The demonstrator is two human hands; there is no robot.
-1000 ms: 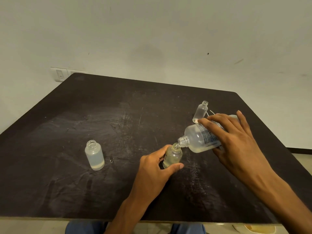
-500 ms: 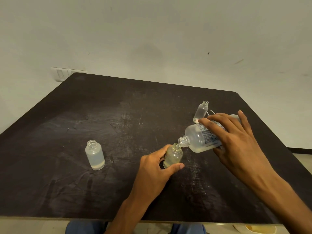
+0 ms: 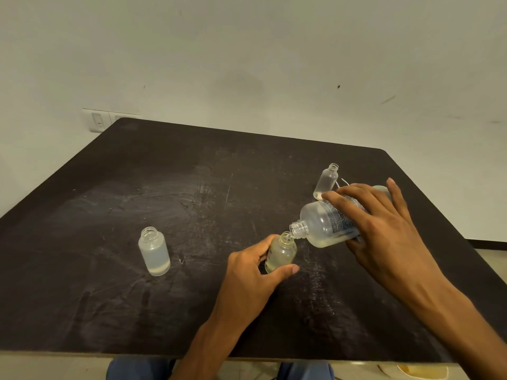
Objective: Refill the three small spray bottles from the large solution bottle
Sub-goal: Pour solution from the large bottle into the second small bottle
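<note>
My right hand [image 3: 384,231] grips the large clear solution bottle [image 3: 323,224], tilted on its side with its open neck touching the mouth of a small clear bottle [image 3: 281,253]. My left hand [image 3: 252,272] holds that small bottle upright on the black table [image 3: 137,311]; a little yellowish liquid lies at its bottom. A second small frosted bottle [image 3: 154,250] stands uncapped to the left with a thin layer of liquid. A third small bottle [image 3: 326,181] stands open behind my right hand, its base partly hidden by my fingers.
A thin white tube [image 3: 341,182] lies beside the far small bottle. The table's near edge runs just above my knees [image 3: 142,368]. A wall switch plate [image 3: 100,120] sits behind the table's far left corner. The white wall is close behind.
The large bottle stays tipped against the small bottle's mouth, with barely any shift. Both hands keep their grips.
</note>
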